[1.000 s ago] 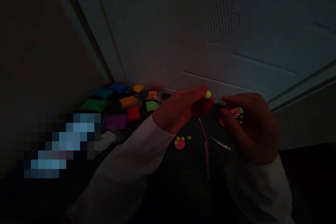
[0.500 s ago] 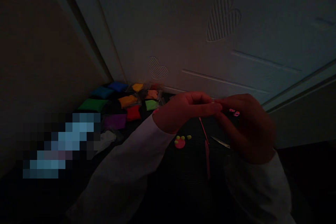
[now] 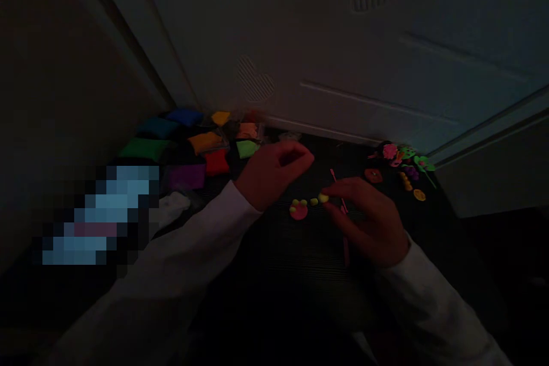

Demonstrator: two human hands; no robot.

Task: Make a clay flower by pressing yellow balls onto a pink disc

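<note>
Yellow-green ball — round, smooth — beside a smaller yellow-green lump.

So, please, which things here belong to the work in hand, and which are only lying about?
Seemingly in use:
- yellow ball, at the right hand's fingertips
- pink disc with yellow bits on it
- loose yellow piece beside it

Probably just lying about:
- purple pack
- red pack
- pink flower
- yellow disc
</note>
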